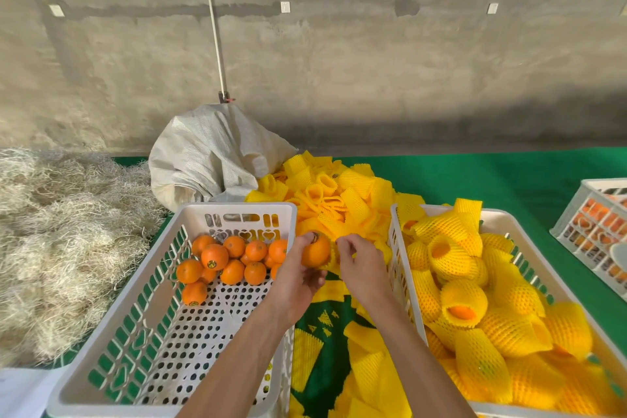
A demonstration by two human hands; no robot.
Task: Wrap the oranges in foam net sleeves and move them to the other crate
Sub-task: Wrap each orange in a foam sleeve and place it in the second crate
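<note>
I judge the sleeving step is in hand: my left hand [298, 273] grips a bare orange [316, 249] at frame centre, between the two crates, while my right hand [359, 265] pinches a foam net sleeve [334, 256] just beside it. Next, the sleeve must be opened over the fruit. My right fingertips hide most of the sleeve, so I cannot tell how far open it is.

A white perforated plastic crate [163, 332] sits on the left of the green-covered table [509, 180], with loose bare oranges [220, 263] gathered in its far end. To its right stands a second white plastic crate [509, 224] filled with oranges wrapped in yellow foam net sleeves [475, 302]. Between and behind the two crates lies a heap of empty yellow foam net sleeves [336, 197]. A pale woven sack [210, 153] slumps behind the left crate, against the grey concrete wall [339, 61]. A pile of dry straw [61, 234] lies far left; a third white slotted crate [597, 227] sits at the far right.
</note>
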